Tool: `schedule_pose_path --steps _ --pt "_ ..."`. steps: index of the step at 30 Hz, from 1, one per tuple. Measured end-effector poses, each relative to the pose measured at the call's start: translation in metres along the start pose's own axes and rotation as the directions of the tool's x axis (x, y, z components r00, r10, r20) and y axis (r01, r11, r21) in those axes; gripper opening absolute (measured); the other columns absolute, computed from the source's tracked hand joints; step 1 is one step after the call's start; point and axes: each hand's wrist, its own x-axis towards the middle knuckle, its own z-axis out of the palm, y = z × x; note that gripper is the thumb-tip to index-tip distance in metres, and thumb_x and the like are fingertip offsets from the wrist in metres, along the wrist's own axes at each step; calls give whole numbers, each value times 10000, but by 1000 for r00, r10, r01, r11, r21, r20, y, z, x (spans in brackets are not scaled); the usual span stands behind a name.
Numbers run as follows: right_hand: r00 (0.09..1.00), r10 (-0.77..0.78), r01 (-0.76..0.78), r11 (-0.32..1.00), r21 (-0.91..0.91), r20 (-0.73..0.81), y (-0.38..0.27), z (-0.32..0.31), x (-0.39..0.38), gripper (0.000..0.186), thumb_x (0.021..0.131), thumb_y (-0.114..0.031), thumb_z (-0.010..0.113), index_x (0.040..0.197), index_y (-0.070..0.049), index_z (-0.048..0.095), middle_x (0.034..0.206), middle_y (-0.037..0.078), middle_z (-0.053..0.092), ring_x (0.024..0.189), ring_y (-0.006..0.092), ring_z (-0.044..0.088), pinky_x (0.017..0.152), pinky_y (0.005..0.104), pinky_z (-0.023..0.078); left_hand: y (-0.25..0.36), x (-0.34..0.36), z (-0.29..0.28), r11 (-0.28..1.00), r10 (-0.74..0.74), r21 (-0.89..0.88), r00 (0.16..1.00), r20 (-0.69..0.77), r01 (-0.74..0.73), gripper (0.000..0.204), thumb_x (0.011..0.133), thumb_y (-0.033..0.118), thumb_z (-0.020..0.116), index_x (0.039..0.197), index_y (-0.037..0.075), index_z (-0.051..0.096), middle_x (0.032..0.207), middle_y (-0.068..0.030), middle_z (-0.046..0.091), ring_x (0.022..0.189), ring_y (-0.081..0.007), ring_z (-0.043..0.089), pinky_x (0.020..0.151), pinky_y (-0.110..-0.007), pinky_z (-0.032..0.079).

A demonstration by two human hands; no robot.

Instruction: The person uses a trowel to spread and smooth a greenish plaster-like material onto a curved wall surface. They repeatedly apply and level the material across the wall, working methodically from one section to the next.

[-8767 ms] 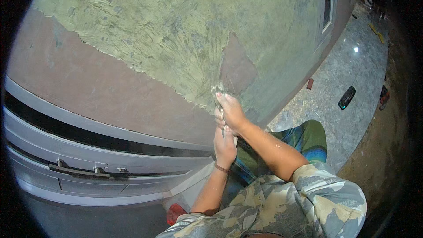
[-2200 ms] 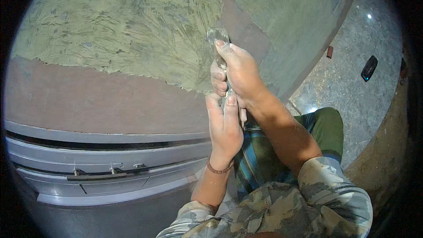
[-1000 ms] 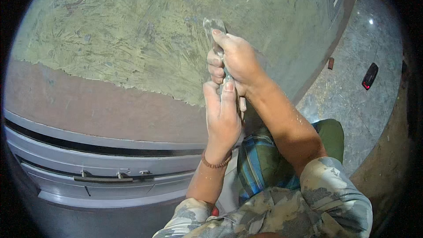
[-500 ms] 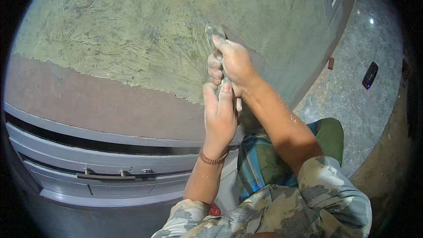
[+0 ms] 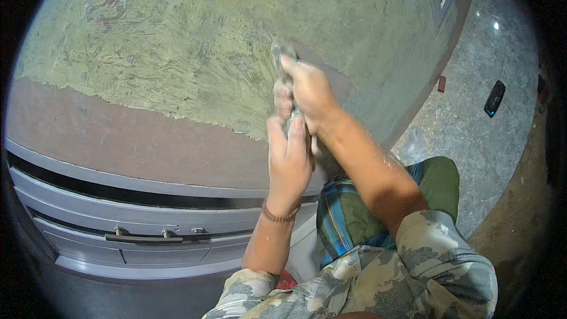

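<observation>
Evidently the step in hand is scraping: the right hand [image 5: 310,91] grips the scraper [image 5: 284,50], thumb towards its blade, while the left hand [image 5: 288,162] wraps its lower end, the tool pointing to twelve o'clock over the greenish coating [image 5: 195,71] on the wall [image 5: 147,133], though blur hides whether they touch. Another stroke would seem to call for firm two-handed pressure. Around the hands, a grey framed door [image 5: 136,221] at eight o'clock and a bent knee [image 5: 443,183] at four may limit movement, with a black device [image 5: 494,98] at three on the floor [image 5: 472,153].
</observation>
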Motion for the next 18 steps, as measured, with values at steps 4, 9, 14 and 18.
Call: schedule_pose_path --steps 4,9,14,18 --pt "1000 9 -9 1000 -9 8 -4 4 -3 254 1058 -350 479 946 -129 423 650 18 439 494 136 402 434 330 357 2 0 0 981 -148 -121 989 26 150 173 1081 243 452 1112 74 474 930 -13 563 682 -40 497 551 -198 418" --pt "975 204 -207 978 -24 -93 -8 5 -6 276 1070 -349 454 894 -143 402 645 13 432 503 125 400 454 312 368 8 0 2 986 -113 -120 993 40 117 159 1083 208 468 1084 57 420 773 -2 529 570 -51 451 469 -225 356" --pt "996 -82 81 997 19 46 -7 5 -4 236 1069 -331 454 943 -133 423 644 16 437 480 133 404 427 318 349 11 3 6 984 -130 -123 991 4 130 171 1082 224 474 1111 58 444 777 15 508 572 -37 426 466 -224 345" --pt "998 48 -49 998 -32 -35 -6 3 -2 254 1065 -341 453 916 -140 408 651 17 439 494 134 402 442 314 353 10 4 8 984 -121 -127 993 16 122 175 1081 221 474 1118 52 443 773 9 517 565 -39 431 460 -223 344"
